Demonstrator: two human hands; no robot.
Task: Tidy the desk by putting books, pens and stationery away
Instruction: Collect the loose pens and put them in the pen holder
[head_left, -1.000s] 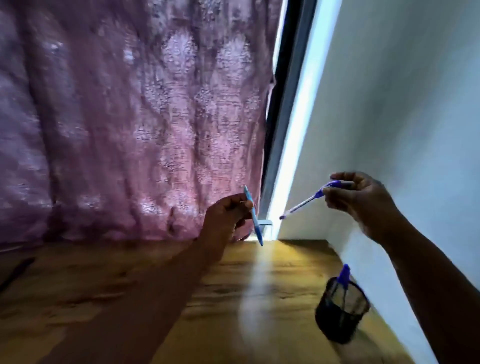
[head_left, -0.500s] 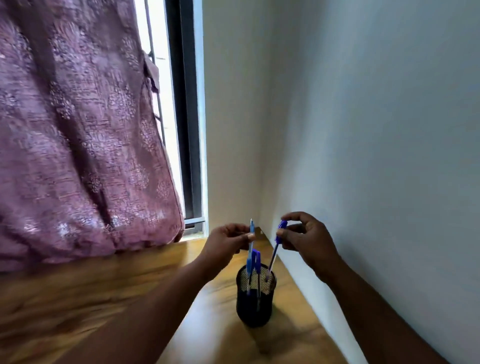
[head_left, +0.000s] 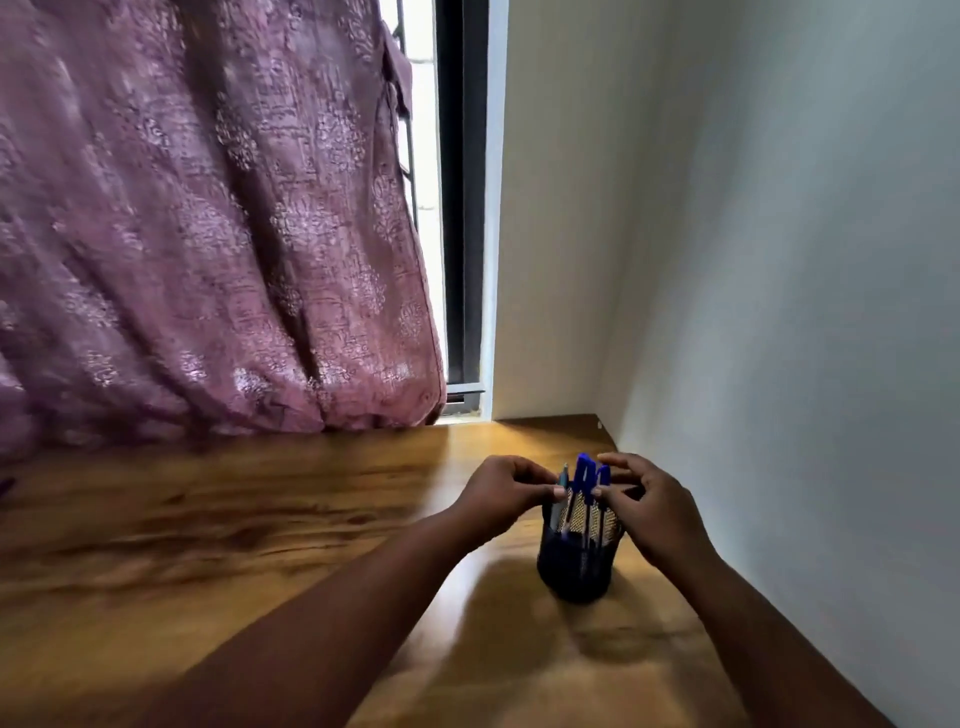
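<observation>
A black mesh pen holder (head_left: 575, 561) stands upright near the wooden desk's (head_left: 260, 545) right edge, beside the white wall (head_left: 805, 260), with blue-capped pens (head_left: 584, 480) upright inside. The left hand (head_left: 501, 496) pinches a grey-blue pen (head_left: 561, 486) at the rim; the right hand's (head_left: 657, 512) fingers pinch a blue pen (head_left: 602, 480).

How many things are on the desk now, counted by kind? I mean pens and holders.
Pens standing in the holder: 3, two with blue caps and one grey-blue
Black mesh pen holder: 1
Total: 4

More pens may be hidden behind the fingers.
</observation>
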